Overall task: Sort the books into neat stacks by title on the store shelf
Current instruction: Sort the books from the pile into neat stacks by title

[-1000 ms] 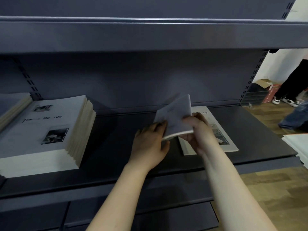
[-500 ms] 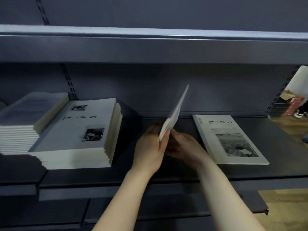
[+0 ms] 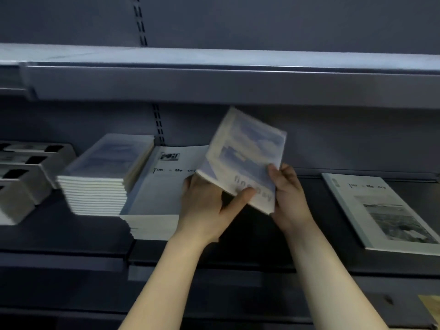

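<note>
Dim, bluish light is cast from above; the shelf (image 3: 238, 234) beneath lies in shadow. The held book (image 3: 245, 158) is smeared, probably by motion; edges are bowed.

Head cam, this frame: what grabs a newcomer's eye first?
The blue-covered book held tilted in mid-air at centre, left hand under its lower corner, right hand on its right edge. Next, the stack of matching blue books at left, touching a taller white stack. A single white book lies flat at right on the dark shelf.
</note>
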A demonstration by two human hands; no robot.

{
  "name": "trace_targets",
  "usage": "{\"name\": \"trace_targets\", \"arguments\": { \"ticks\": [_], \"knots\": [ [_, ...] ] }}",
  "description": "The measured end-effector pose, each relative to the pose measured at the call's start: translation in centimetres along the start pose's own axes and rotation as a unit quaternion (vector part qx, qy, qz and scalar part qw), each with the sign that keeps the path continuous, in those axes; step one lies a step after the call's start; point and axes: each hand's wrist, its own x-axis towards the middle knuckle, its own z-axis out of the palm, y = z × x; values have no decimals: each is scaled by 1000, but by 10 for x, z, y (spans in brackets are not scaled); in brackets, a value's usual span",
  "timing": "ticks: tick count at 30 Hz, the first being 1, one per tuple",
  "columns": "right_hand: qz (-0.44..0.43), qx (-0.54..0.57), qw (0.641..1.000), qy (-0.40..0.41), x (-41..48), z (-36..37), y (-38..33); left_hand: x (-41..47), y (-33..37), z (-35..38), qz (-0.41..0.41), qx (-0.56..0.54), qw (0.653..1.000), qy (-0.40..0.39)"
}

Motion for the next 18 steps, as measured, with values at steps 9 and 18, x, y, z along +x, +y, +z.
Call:
{"name": "trace_targets", "arguments": {
  "ticks": [9,18],
  "knots": [
    [-12,-71,997,37,12,64,31,-29,-67,-49,-44,130,990,-32],
    [32,-128,991,30,25,114,71,-63,-135,-94,-106,178,978,12]
  ]
}}
